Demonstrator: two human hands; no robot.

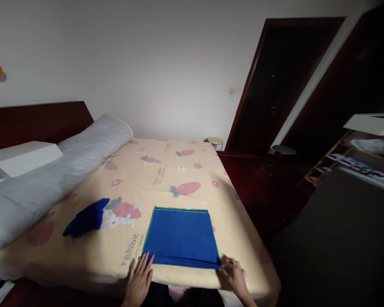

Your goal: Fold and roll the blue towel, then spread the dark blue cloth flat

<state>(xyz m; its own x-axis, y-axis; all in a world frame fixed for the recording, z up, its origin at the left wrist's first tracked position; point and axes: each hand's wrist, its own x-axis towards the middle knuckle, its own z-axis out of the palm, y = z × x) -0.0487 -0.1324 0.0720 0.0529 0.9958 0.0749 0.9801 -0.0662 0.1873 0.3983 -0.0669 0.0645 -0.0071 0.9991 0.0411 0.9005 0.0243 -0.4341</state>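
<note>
A blue cloth (181, 233) with green edging lies spread on the bed, its near edge turned up in a narrow strip. My left hand (140, 277) rests flat with fingers stretched out, fingertips on the near left corner. At the near right corner, my right hand (234, 273) is closed, pinching the cloth between thumb and fingers. A second, darker blue cloth (87, 218) lies crumpled on the bed to the left, apart from both hands.
The bed (166, 170) has a yellow printed sheet. A long grey roll (73, 157) and a white box (25, 157) lie along the headboard (38, 121). Two stools (215, 140) stand beyond the bed's right side. A dark grey surface (326, 230) rises at the right.
</note>
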